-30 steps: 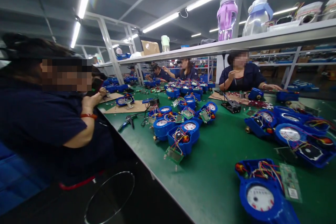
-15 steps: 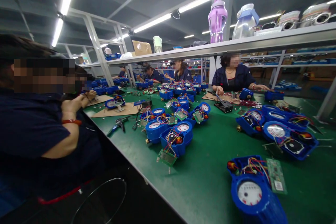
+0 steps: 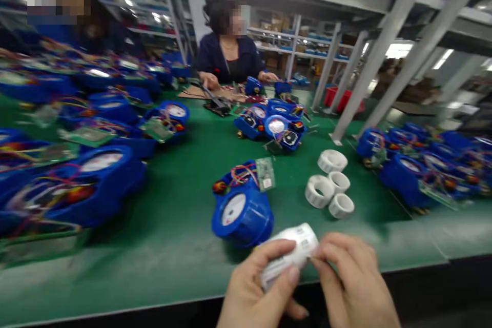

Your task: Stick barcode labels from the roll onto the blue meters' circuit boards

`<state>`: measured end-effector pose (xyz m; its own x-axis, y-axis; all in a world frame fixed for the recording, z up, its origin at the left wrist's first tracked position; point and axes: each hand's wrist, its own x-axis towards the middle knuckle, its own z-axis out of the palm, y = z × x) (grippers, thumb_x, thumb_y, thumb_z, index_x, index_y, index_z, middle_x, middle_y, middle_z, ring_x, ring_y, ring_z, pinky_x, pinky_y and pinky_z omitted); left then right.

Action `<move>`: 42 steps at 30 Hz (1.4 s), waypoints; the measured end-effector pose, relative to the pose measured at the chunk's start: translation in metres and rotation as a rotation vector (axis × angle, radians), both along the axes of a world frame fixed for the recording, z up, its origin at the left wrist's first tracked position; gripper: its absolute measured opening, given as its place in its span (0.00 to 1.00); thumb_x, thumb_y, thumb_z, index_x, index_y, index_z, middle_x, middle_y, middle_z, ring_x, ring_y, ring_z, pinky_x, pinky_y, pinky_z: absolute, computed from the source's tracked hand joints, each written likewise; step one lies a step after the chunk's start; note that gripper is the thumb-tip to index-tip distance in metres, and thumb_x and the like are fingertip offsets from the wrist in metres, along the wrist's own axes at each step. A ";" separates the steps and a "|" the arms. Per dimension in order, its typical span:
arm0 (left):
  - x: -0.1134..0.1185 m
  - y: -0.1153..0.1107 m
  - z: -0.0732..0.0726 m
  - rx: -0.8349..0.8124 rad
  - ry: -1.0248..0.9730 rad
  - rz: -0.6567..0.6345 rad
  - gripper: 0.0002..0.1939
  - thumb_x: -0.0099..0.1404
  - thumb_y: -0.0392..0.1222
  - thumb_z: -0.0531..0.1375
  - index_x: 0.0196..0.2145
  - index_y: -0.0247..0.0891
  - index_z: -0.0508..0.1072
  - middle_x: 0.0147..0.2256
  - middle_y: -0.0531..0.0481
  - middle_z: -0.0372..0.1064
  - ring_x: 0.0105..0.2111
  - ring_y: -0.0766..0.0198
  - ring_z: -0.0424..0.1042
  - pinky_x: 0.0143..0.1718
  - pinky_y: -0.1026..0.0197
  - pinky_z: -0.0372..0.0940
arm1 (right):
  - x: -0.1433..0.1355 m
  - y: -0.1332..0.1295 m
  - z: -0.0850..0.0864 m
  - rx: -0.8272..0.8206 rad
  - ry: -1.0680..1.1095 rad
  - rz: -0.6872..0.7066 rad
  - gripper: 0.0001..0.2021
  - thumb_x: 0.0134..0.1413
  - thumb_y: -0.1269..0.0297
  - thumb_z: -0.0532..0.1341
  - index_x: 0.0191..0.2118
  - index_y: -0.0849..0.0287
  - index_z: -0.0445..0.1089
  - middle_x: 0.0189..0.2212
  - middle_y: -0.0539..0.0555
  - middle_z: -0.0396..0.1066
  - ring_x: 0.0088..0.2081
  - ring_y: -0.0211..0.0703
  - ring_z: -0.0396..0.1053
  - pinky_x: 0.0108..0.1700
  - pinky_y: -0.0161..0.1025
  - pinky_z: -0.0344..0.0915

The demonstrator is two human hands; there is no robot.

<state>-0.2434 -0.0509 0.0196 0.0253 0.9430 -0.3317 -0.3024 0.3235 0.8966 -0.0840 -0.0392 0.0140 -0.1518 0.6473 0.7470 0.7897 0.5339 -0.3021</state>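
A white roll of labels (image 3: 302,245) is gripped between the thumb and fingers of my left hand (image 3: 265,287) over the table's front edge. My right hand (image 3: 349,277) is pinched at the roll's right end; whether a label is between its fingertips is too small to tell. Just beyond my left hand, a blue meter (image 3: 244,215) with a white dial lies on the green table, with coloured wires and a green circuit board (image 3: 265,174) at its far side. Several white label rolls (image 3: 320,191) rest to the right of that meter.
Many blue meters (image 3: 100,179) with wires crowd the left, and more (image 3: 418,164) stand at the right. Another group (image 3: 274,123) lies farther back. A person (image 3: 230,56) sits across the table (image 3: 184,251). Metal posts (image 3: 388,46) rise at the right.
The view has swung right and down. Both my hands and the label roll now show at the bottom; the near meter appears farther left, and the loose rolls have come into view.
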 end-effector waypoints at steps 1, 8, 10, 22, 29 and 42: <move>0.002 0.003 0.001 -0.013 -0.007 0.039 0.19 0.54 0.50 0.72 0.41 0.40 0.77 0.40 0.48 0.80 0.21 0.67 0.75 0.24 0.66 0.71 | 0.002 0.001 0.001 -0.036 -0.038 0.022 0.06 0.66 0.68 0.57 0.35 0.56 0.68 0.33 0.54 0.74 0.34 0.44 0.72 0.37 0.41 0.66; -0.009 0.013 -0.015 0.130 0.236 0.036 0.18 0.54 0.52 0.71 0.40 0.43 0.80 0.43 0.48 0.81 0.43 0.57 0.79 0.45 0.65 0.73 | 0.004 -0.003 0.014 -0.230 -0.046 0.012 0.05 0.64 0.74 0.58 0.40 0.57 0.66 0.37 0.53 0.71 0.39 0.44 0.68 0.44 0.42 0.59; -0.013 0.014 -0.022 0.157 0.323 0.032 0.18 0.56 0.54 0.70 0.41 0.45 0.80 0.46 0.48 0.80 0.46 0.55 0.79 0.48 0.63 0.73 | 0.005 -0.003 0.016 -0.241 -0.042 -0.003 0.05 0.64 0.74 0.59 0.40 0.56 0.66 0.38 0.53 0.71 0.40 0.45 0.68 0.44 0.42 0.58; -0.009 0.014 -0.020 0.166 0.589 0.045 0.23 0.55 0.61 0.66 0.41 0.44 0.81 0.44 0.48 0.81 0.47 0.47 0.78 0.51 0.53 0.72 | 0.009 -0.008 0.020 -0.310 -0.018 -0.048 0.05 0.64 0.73 0.57 0.38 0.55 0.65 0.36 0.52 0.70 0.39 0.45 0.67 0.43 0.43 0.55; -0.007 0.014 -0.025 0.100 0.566 0.105 0.24 0.52 0.63 0.67 0.42 0.46 0.81 0.47 0.48 0.80 0.52 0.44 0.75 0.54 0.48 0.70 | 0.020 -0.015 0.026 -0.273 0.008 -0.154 0.06 0.63 0.74 0.57 0.37 0.55 0.67 0.39 0.53 0.71 0.42 0.46 0.69 0.46 0.44 0.58; -0.003 0.012 -0.029 0.028 -0.005 0.032 0.26 0.57 0.50 0.71 0.52 0.48 0.71 0.50 0.51 0.78 0.45 0.60 0.78 0.46 0.66 0.74 | -0.010 -0.027 0.002 -0.675 1.005 0.219 0.25 0.69 0.58 0.56 0.65 0.44 0.46 0.54 0.55 0.76 0.58 0.47 0.71 0.60 0.49 0.65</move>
